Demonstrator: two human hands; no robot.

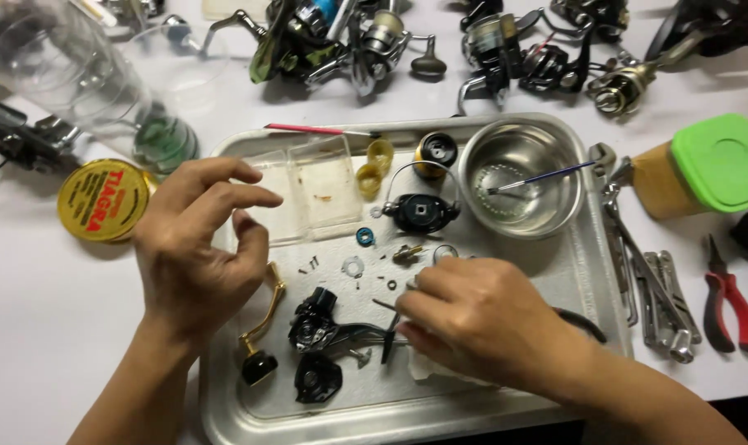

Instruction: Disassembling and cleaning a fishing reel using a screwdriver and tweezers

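While left hand [197, 251] fingers spread wide, right hand [481, 317] fingers pinched on tool [388, 330] amid reel parts [316, 325], steel bowl [518, 177] beyond

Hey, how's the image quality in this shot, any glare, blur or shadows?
Head view: sharp and evenly lit on the metal tray; bright glare inside the steel bowl; soft shadows under the left hand and right hand; clear plastic bottle at top left looks blurred.

Tool under the right hand [481, 317] mostly hidden; tiny screws [310, 264] on the tray [226, 412] too small to tell apart.
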